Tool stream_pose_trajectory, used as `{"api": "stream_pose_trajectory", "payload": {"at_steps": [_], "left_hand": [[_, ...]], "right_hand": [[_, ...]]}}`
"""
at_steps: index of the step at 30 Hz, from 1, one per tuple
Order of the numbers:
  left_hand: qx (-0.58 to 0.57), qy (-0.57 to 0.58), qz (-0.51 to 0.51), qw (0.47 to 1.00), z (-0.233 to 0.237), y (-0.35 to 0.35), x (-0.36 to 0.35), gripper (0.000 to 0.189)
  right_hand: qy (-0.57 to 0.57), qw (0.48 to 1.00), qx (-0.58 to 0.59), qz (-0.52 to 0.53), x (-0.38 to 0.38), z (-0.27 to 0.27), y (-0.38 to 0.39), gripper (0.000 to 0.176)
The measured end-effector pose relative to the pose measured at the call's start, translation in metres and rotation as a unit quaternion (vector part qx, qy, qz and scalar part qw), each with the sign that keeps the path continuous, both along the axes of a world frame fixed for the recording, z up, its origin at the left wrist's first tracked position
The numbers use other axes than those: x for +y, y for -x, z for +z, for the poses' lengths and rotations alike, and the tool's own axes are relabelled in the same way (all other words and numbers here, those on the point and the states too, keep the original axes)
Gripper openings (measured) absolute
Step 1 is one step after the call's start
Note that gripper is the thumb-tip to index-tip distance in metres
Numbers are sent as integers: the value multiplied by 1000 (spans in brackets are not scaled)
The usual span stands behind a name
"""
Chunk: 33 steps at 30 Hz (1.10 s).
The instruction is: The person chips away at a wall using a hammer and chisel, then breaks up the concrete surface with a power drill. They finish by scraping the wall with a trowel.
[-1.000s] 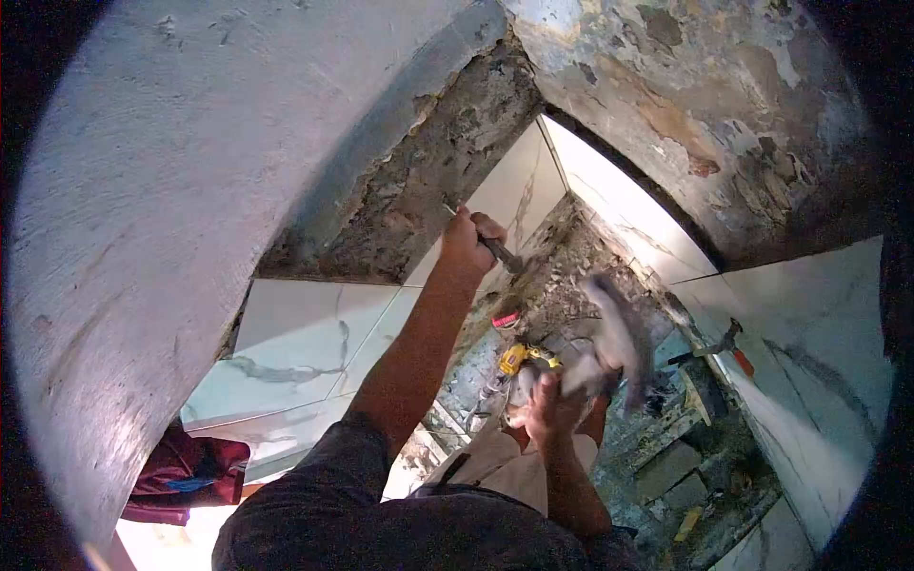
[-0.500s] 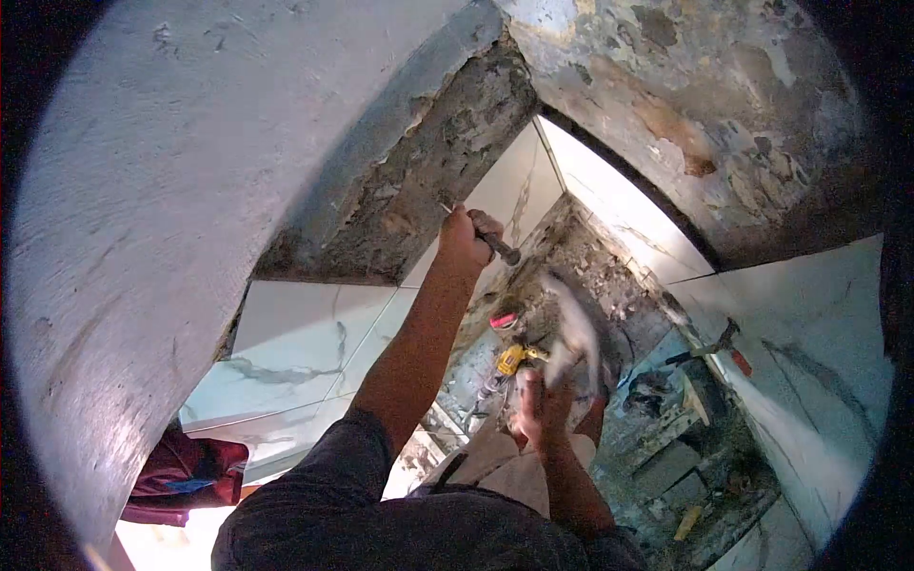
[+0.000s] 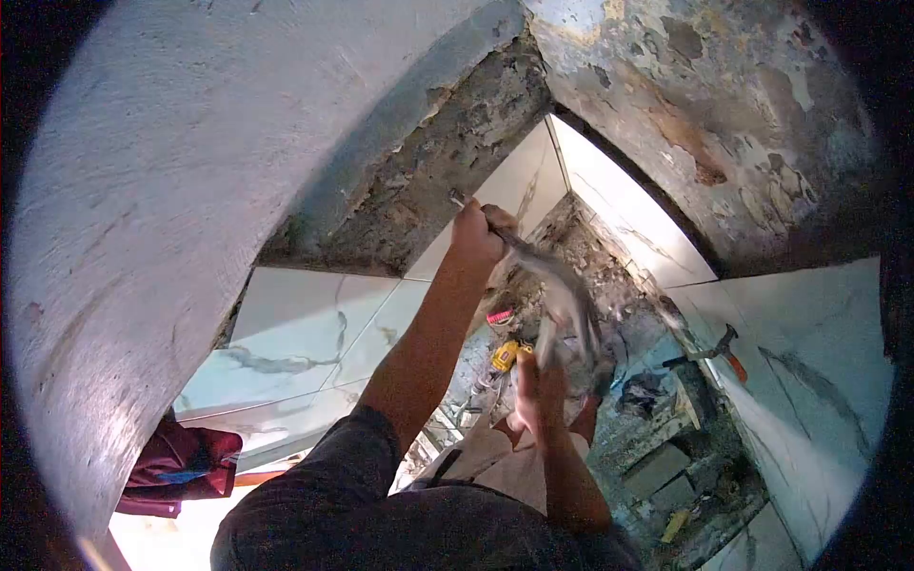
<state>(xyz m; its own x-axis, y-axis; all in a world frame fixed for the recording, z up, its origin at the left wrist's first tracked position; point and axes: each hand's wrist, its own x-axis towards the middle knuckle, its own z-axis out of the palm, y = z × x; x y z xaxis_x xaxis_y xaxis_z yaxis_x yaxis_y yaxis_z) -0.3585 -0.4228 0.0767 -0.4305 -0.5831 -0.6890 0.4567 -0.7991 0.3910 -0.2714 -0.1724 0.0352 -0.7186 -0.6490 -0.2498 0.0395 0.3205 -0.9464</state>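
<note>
My left hand (image 3: 476,238) is wrapped round a metal chisel, raised in front of the wall. The chisel's narrow tip (image 3: 457,197) pokes out above my fist, by the edge between bare rough plaster (image 3: 409,190) and white marbled tile (image 3: 519,176). Lower down, my right hand (image 3: 539,404) is closed on the handle of a hammer (image 3: 569,305). Motion smears the hammer's head, and its streak reaches up to the chisel's butt end beside my left fist.
On the floor below lie a yellow power tool (image 3: 506,355) and a pink-red object (image 3: 500,317). A second hammer (image 3: 714,348) rests by the right tiled wall. Rubble and tile pieces (image 3: 657,471) cover the lower right. Dark red cloth (image 3: 181,466) hangs lower left.
The hammer's blur has swung up and left to the chisel's end. My left hand stays on the chisel near the same spot, while the whole view has shifted slightly.
</note>
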Motion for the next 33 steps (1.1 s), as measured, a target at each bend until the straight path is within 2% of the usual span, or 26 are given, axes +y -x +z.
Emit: {"api": "stream_pose_trajectory", "payload": {"at_steps": [1, 2, 4, 5, 6, 7, 9, 10, 11, 13, 15, 17, 18, 19, 20, 21, 22, 23, 25, 26, 27, 28, 29, 31, 32, 33], "left_hand": [[-27, 15, -13, 999, -8, -3, -8, 44], [-52, 35, -27, 998, -8, 0, -15, 44], [34, -20, -10, 999, -6, -4, -19, 44], [116, -80, 8, 990, -8, -11, -17, 44], [77, -66, -1, 995, -7, -10, -12, 44], [76, -68, 2, 995, -6, -11, -5, 44], [4, -5, -41, 999, -4, -9, 5, 43], [30, -24, -43, 998, -5, -11, 7, 43], [33, -24, -43, 998, -4, -13, 12, 43], [29, -4, -26, 999, 3, -15, 26, 40], [13, 32, -53, 998, 11, -23, 50, 39], [-4, 73, -80, 994, 16, -34, 70, 37], [-19, 92, -98, 991, 18, -41, 78, 34], [-36, 110, -117, 986, 19, -48, 85, 31], [44, 136, -162, 976, 12, -61, 87, 30], [43, 136, -165, 976, 15, -65, 91, 30], [-17, 140, -169, 976, 20, -66, 95, 32], [-77, 142, -172, 972, 22, -68, 98, 34], [-61, 138, -200, 968, 11, -85, 87, 32], [-180, 288, -333, 880, 8, -95, 77, 31], [-286, 421, -444, 737, 11, -105, 67, 31], [-400, 545, -521, 521, 51, -101, 65, 28], [-399, 547, -522, 519, 68, -101, 64, 28], [-319, 850, -392, 148, 92, -102, 69, 43], [-227, 867, -410, 171, 104, -91, 72, 42], [-227, 865, -413, 170, 89, -89, 70, 42]], "right_hand": [[-66, 993, 14, 92, -10, 21, 24, 47], [-63, 994, 20, 88, -9, 23, 26, 47], [5, 968, -250, -27, 3, 23, 15, 30], [35, 920, -382, -83, 12, 23, 5, 27], [65, 851, -502, -139, 15, 23, 0, 30], [62, 851, -503, -138, 18, 22, -2, 30], [222, 911, -269, -221, 21, 12, 1, 37], [132, 965, -120, -190, 23, 1, 5, 38], [132, 966, -118, -190, 18, 17, 14, 38], [127, 935, -283, -174, 3, 63, 34, 39], [144, 935, -268, -182, -6, 35, 33, 43], [195, 970, 13, -148, -21, 32, 42, 48], [77, 958, 237, -140, -24, 13, 37, 46], [79, 958, 235, -143, -25, 15, 34, 46], [79, 978, 17, -191, -26, 16, 31, 41], [76, 949, -203, -228, -26, 21, 28, 37], [172, 934, -227, -217, -27, 41, 37, 25], [170, 933, -228, -220, -26, 43, 36, 25], [223, 949, -115, -189, -24, 48, 36, 22], [222, 949, -116, -192, -21, 55, 36, 22], [220, 947, -143, -187, -19, 72, 38, 22], [218, 944, -169, -182, -18, 81, 40, 23], [220, 943, -169, -184, -15, 79, 41, 23], [199, 895, -348, -196, -3, 75, 38, 22], [198, 894, -350, -199, -3, 73, 34, 22], [218, 908, -284, -219, -4, 71, 29, 23]]}}
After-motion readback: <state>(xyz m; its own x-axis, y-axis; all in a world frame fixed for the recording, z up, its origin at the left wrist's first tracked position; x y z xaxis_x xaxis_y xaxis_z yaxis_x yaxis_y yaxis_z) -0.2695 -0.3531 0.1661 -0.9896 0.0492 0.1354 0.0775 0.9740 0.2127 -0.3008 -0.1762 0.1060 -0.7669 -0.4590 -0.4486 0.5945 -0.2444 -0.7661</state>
